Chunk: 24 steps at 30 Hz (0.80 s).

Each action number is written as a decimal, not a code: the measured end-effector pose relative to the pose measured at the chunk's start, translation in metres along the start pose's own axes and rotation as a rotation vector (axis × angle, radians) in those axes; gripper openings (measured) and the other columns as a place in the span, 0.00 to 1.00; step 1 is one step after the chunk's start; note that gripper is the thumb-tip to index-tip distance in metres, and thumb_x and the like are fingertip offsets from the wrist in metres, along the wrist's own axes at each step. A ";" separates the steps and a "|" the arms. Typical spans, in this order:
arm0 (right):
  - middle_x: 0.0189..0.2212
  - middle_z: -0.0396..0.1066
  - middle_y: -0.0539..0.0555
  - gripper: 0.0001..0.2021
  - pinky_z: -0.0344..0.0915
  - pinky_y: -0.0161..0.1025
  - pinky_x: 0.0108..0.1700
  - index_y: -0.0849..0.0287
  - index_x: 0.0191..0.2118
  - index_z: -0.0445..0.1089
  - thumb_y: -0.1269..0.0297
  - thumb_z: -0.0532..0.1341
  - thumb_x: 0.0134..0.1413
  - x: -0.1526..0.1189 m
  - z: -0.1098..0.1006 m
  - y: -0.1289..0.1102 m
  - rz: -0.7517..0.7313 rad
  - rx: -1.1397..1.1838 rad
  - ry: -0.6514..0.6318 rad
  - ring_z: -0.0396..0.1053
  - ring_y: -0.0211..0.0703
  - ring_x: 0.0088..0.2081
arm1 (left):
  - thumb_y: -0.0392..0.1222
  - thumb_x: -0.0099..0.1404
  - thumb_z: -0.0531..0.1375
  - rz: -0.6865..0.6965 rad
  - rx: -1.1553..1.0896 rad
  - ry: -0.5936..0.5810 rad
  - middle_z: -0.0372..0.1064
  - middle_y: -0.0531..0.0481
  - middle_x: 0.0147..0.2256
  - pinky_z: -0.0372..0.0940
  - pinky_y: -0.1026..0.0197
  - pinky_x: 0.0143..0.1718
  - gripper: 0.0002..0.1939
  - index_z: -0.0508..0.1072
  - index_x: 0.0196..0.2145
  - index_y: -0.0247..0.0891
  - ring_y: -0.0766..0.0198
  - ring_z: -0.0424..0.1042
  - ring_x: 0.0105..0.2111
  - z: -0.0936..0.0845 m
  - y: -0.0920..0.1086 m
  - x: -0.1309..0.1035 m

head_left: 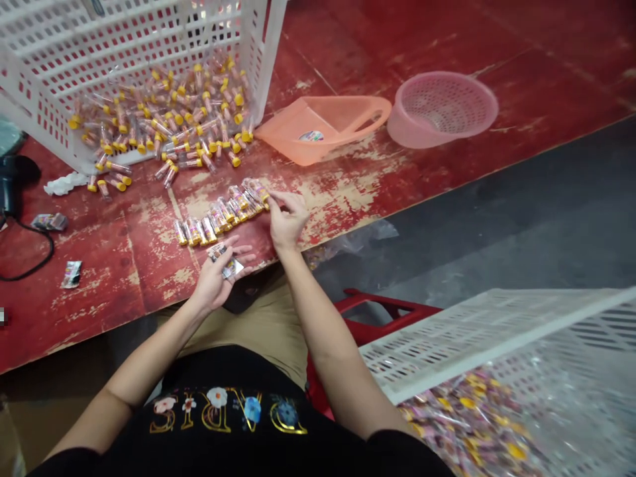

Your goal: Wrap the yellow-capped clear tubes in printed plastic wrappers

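A row of small clear tubes with yellow caps [218, 217] lies on the red table near its front edge, running up to the right. At the right end of this row my right hand [288, 218] pinches a yellow-capped tube [257, 191] between thumb and fingers. Just in front of the row, my left hand [221, 268] is palm up, its thumb pressing on small printed labels [231, 267] that lie across the fingers. The other fingers of that hand are stretched out.
A white crate [268, 73] on its side spills many capped tubes [173, 119]. Right of it are an orange scoop [318, 126] and a pink basket [442, 109]. A black heat tool [14, 185] lies left. Another white crate [497, 331] with wrapped tubes stands lower right, by a red stool [377, 311].
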State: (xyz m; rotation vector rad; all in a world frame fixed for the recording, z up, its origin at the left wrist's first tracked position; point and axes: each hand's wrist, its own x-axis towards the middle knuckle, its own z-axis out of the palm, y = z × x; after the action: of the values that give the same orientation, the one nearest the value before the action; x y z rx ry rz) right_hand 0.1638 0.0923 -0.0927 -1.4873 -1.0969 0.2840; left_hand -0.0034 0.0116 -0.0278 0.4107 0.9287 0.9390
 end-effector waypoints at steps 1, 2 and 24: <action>0.38 0.79 0.57 0.11 0.68 0.50 0.53 0.56 0.38 0.79 0.59 0.60 0.60 0.005 0.005 0.005 -0.046 -0.040 -0.055 0.72 0.49 0.44 | 0.43 0.59 0.69 0.011 -0.007 0.008 0.77 0.44 0.40 0.71 0.63 0.35 0.21 0.73 0.48 0.36 0.61 0.78 0.38 -0.004 0.001 -0.002; 0.39 0.79 0.57 0.11 0.66 0.51 0.55 0.56 0.39 0.79 0.60 0.60 0.61 0.008 0.008 0.009 -0.082 -0.066 -0.110 0.71 0.50 0.46 | 0.43 0.58 0.69 0.027 -0.010 0.017 0.77 0.45 0.39 0.71 0.62 0.36 0.19 0.74 0.46 0.36 0.62 0.78 0.37 -0.008 0.003 -0.004; 0.37 0.75 0.53 0.15 0.68 0.42 0.45 0.57 0.39 0.73 0.49 0.64 0.58 0.006 0.018 -0.057 -0.128 0.267 -0.613 0.71 0.43 0.39 | 0.43 0.75 0.50 0.147 -0.179 -0.118 0.74 0.43 0.54 0.58 0.49 0.64 0.15 0.75 0.41 0.36 0.56 0.64 0.63 -0.004 0.062 0.050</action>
State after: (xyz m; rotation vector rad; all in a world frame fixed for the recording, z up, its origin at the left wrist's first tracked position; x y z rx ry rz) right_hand 0.1278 0.1000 -0.0452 -1.1058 -1.5597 0.8004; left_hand -0.0251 0.0870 -0.0131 0.3812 0.7081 1.1109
